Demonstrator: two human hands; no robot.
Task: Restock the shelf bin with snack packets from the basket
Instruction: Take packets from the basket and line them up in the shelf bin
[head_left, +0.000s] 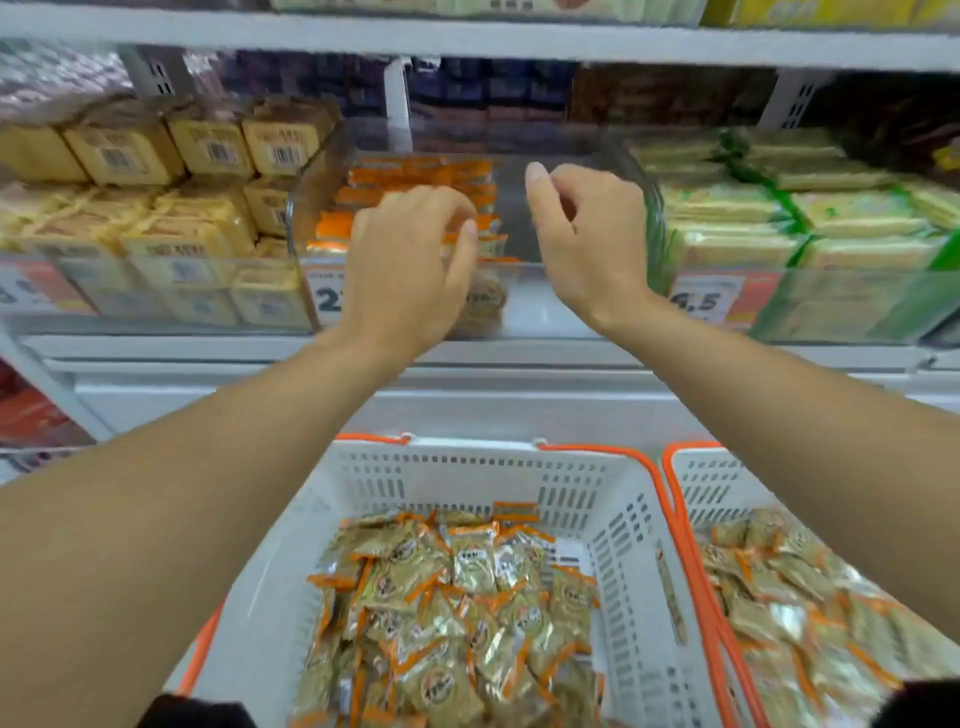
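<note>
At the upper left of the frame, yellow snack packs (156, 208) fill a shelf compartment behind a clear front rail. Just right of them, in the upper centre, sits a clear shelf bin (519, 291) holding rows of orange-edged snack packets (415, 176) on its left side. The left hand (410, 265) reaches over the bin's front edge, fingers curled down onto those packets; whether it grips one cannot be told. Beside it, the right hand (582, 244) hovers over the bin's bare right side, fingers loosely curled and holding nothing. At the upper right, green-wrapped packs (779, 218) lie stacked. In the lower centre, a white basket (467, 473) with orange handles holds a heap of loose packets (457, 613). At the lower right, a second basket (696, 483) holds more.
</note>
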